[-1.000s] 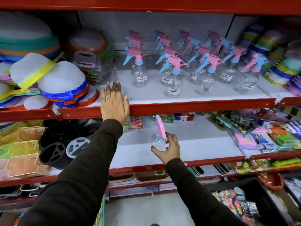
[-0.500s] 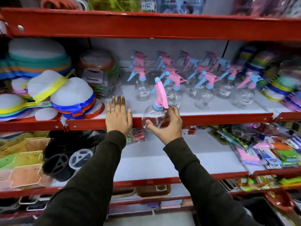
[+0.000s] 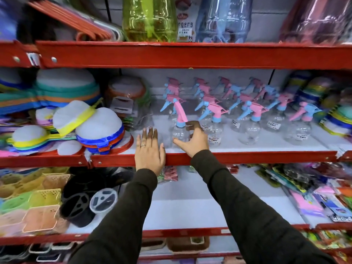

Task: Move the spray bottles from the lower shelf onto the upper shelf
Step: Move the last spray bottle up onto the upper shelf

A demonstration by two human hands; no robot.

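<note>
A clear spray bottle (image 3: 179,131) with a pink trigger and blue collar stands upright at the front of the upper shelf (image 3: 247,158). My right hand (image 3: 193,139) is around it, thumb low on the body and fingertips at the collar. Behind and to its right stand several more spray bottles (image 3: 249,126) in rows, with pink and blue heads. My left hand (image 3: 149,149) lies flat on the shelf's red front edge, left of the bottle, fingers spread and holding nothing. The white board of the lower shelf (image 3: 190,212) shows between my forearms.
Stacked colourful sieves and lids (image 3: 99,130) fill the upper shelf's left part, and packaged goods (image 3: 335,115) its right end. On the lower shelf, plastic baskets (image 3: 38,216) and black holders (image 3: 78,204) sit left, packets (image 3: 314,197) right. Large bottles (image 3: 150,18) stand on the top shelf.
My right hand lifted the spray bottle from the lower shelf and set it upright on the upper shelf. The view tilted upward. My left hand stayed on the shelf edge.
</note>
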